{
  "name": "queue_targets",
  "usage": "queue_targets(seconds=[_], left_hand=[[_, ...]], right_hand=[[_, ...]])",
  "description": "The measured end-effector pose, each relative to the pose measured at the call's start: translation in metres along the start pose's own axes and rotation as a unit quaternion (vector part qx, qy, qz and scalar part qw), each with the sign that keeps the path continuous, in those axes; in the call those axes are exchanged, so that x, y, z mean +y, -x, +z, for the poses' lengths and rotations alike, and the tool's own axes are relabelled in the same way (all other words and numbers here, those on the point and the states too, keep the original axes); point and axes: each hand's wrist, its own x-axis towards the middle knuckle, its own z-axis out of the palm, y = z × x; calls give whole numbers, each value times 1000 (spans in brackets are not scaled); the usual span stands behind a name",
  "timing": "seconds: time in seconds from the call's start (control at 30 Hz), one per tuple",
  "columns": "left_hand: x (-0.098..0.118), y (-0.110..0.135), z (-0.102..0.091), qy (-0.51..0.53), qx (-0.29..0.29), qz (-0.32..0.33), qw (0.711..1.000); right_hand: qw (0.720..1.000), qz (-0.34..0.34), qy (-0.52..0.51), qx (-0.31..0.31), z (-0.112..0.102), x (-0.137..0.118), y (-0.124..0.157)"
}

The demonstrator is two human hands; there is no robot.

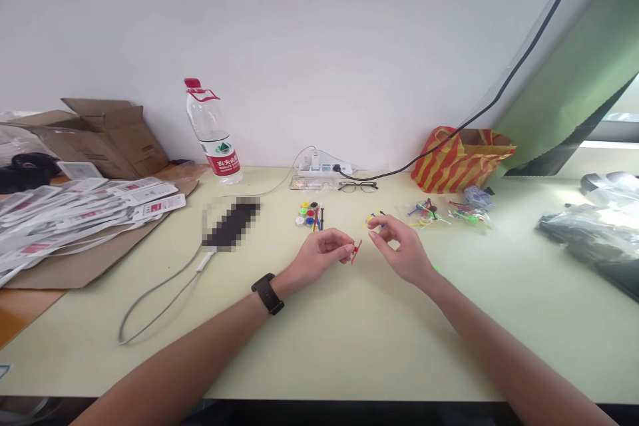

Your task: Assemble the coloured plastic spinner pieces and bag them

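Observation:
My left hand (324, 254), with a black watch on its wrist, pinches a small, thin red plastic piece (356, 252) between thumb and fingertips, just above the table. To the right of that piece is my right hand (399, 249); its thumb and index finger are curved and slightly apart, with nothing visible between them. Beyond my left hand lie small round plastic discs (305, 214) in several colours, beside thin coloured sticks (321, 218). Small yellow and blue parts (378, 215) are partly hidden behind my right hand.
Clear bags of coloured parts (424, 212) lie at the right, before a striped bag (456, 163). Eyeglasses (358, 186) and a power strip (324, 165) are at the back. A water bottle (219, 146), pixelated dark object (232, 225), cable (150, 293) and pile of white tags (84, 213) occupy the left.

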Motion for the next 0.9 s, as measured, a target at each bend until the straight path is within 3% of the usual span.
queue_targets(seconds=[0.2, 0.37, 0.43, 0.6, 0.73, 0.9], left_hand=[[-2, -1, -3, -3, 41, 1, 999], [-3, -1, -3, -7, 51, -7, 999], [-3, -1, -3, -10, 46, -8, 999], [-4, 0, -3, -28, 24, -6, 999], [-7, 0, -4, -46, -27, -25, 998], [-11, 0, -6, -42, -37, -32, 998]], right_hand=[[996, 26, -75, -39, 6, -8, 4], [979, 105, -128, -119, 3, -10, 4], [977, 117, -131, -122, 2, -8, 3], [981, 87, -132, -109, 4, -3, 1], [983, 59, -80, -151, 9, -2, 4], [978, 58, -59, -192, 10, -2, 7]])
